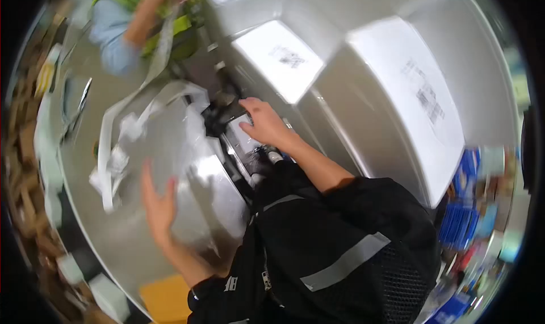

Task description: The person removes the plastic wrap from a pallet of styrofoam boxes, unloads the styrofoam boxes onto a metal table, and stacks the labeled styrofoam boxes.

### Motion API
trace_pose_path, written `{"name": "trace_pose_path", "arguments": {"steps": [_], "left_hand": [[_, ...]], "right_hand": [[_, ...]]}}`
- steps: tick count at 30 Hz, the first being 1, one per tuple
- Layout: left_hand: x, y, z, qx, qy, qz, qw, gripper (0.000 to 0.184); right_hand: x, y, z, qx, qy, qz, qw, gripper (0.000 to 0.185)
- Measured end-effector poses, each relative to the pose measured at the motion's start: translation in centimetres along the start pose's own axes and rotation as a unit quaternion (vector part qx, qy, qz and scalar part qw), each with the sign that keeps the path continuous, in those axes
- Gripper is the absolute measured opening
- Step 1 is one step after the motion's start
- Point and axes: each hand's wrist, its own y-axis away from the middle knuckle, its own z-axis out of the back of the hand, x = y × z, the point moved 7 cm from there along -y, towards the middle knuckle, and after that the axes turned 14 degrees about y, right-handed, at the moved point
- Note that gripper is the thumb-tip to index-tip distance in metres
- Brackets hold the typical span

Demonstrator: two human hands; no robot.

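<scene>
My left hand is raised over the metal table, its fingers apart and nothing in them. It is smeared by motion. My right hand reaches forward over a small white and black device, thumb and fingers spread apart. I cannot tell whether it touches the device. Long white strips and crumpled white material lie on the metal surface, left of the device.
A person in a blue sleeve and yellow-green vest stands at upper left. On the right, a white panel and a larger white panel with dark print sit among metal walls. An orange-yellow piece lies at lower left; blue items stand far right.
</scene>
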Motion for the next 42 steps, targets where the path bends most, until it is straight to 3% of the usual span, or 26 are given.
{"name": "trace_pose_path", "arguments": {"steps": [1, 3, 5, 6, 7, 8, 9, 10, 11, 12, 13, 15, 19, 22, 23, 24, 25, 26, 27, 30, 33, 34, 37, 38, 40, 42], "left_hand": [[-5.3, -2.4, -5.2, 0.097, 0.114, -0.026, 0.988, 0.065], [-14.1, -5.4, -14.0, 0.260, 0.329, -0.112, 0.901, 0.069], [-19.4, -7.8, -21.1, 0.326, 0.418, -0.175, 0.830, 0.069], [-22.2, -8.8, -24.0, 0.345, 0.448, -0.144, 0.812, 0.068], [-24.8, -9.7, -25.8, 0.310, 0.441, -0.215, 0.814, 0.066], [-26.3, -9.4, -28.4, 0.361, 0.512, -0.133, 0.768, 0.072], [-26.3, -10.1, -32.5, 0.365, 0.493, -0.107, 0.783, 0.082], [-28.4, -9.2, -32.7, 0.355, 0.544, -0.142, 0.747, 0.086], [-29.2, -8.3, -32.8, 0.421, 0.479, -0.093, 0.765, 0.084], [-29.2, -7.8, -31.9, 0.379, 0.494, -0.088, 0.777, 0.081], [-29.3, -7.6, -31.2, 0.349, 0.472, -0.128, 0.799, 0.074], [-28.1, -6.4, -28.6, 0.300, 0.449, -0.166, 0.825, 0.067], [-23.4, -6.8, -21.1, 0.199, 0.520, -0.186, 0.809, 0.075], [-13.8, -5.8, -11.9, 0.093, 0.553, -0.162, 0.812, 0.073], [-11.5, -3.9, -8.4, -0.001, 0.592, -0.267, 0.760, 0.058], [-7.0, -2.2, -6.5, -0.072, 0.549, -0.271, 0.788, 0.047], [-1.4, 0.4, -4.4, -0.142, 0.509, -0.276, 0.803, 0.041], [6.3, 2.7, -4.1, -0.297, 0.605, -0.135, 0.726, 0.045], [11.3, 4.9, -3.5, -0.364, 0.615, -0.131, 0.687, 0.050], [15.7, 12.1, 4.1, -0.395, 0.577, -0.152, 0.699, 0.049], [20.5, 17.5, 7.3, -0.268, 0.399, 0.107, 0.870, 0.047], [21.6, 19.8, 9.3, -0.300, 0.390, 0.108, 0.864, 0.047], [27.4, 21.3, 12.4, -0.121, 0.201, 0.330, 0.914, 0.047], [27.7, 23.2, 13.1, -0.130, 0.197, 0.338, 0.911, 0.047], [26.6, 26.7, 19.1, -0.312, -0.044, 0.243, 0.917, 0.053], [20.5, 32.1, 23.6, -0.432, -0.233, 0.231, 0.840, 0.070]], "right_hand": [[-0.8, 1.7, 3.2, -0.019, -0.021, 0.008, 1.000, 0.057], [-0.6, 5.7, 12.0, -0.070, -0.001, 0.009, 0.998, 0.055], [1.8, 10.6, 21.7, -0.173, 0.034, 0.023, 0.984, 0.058], [2.7, 12.5, 25.7, -0.157, 0.116, -0.009, 0.981, 0.057], [2.9, 15.3, 29.0, -0.217, 0.145, -0.088, 0.961, 0.054], [2.9, 18.0, 31.3, -0.290, 0.249, -0.136, 0.914, 0.052], [1.5, 20.8, 33.4, -0.325, 0.385, -0.270, 0.821, 0.048], [-1.8, 24.5, 34.8, -0.338, 0.385, -0.315, 0.799, 0.046], [-9.1, 31.8, 34.0, -0.428, 0.092, -0.432, 0.789, 0.047], [-12.8, 34.4, 34.4, -0.382, 0.178, -0.451, 0.787, 0.054], [-17.6, 38.6, 31.1, -0.475, -0.220, -0.368, 0.769, 0.058], [-14.1, 34.8, 28.4, -0.527, -0.373, -0.410, 0.644, 0.062], [-8.8, 29.2, 27.7, -0.460, -0.452, -0.350, 0.679, 0.062], [-14.4, 29.1, 22.9, -0.409, -0.387, -0.336, 0.755, 0.067], [-14.4, 27.7, 21.4, -0.344, -0.394, -0.336, 0.783, 0.064], [-10.3, 22.3, 19.8, -0.278, -0.399, -0.333, 0.808, 0.061], [-5.7, 18.4, 18.3, -0.194, -0.399, -0.237, 0.864, 0.064], [-1.7, 15.3, 16.6, -0.103, -0.395, -0.130, 0.904, 0.067], [0.0, 13.5, 13.9, -0.052, -0.384, -0.140, 0.911, 0.068], [7.0, 9.7, 4.7, 0.115, -0.439, -0.083, 0.887, 0.074], [10.2, 9.8, -5.5, 0.274, -0.485, -0.019, 0.831, 0.073], [10.5, 10.9, -9.4, 0.313, -0.486, 0.004, 0.816, 0.074], [15.9, 12.4, -17.9, 0.333, -0.426, 0.051, 0.840, 0.079], [18.2, 14.0, -17.2, 0.315, -0.394, 0.097, 0.858, 0.082], [24.5, 15.4, -19.7, 0.306, -0.365, 0.150, 0.866, 0.085], [29.0, 16.4, -22.6, 0.245, -0.384, 0.169, 0.874, 0.090]]}}
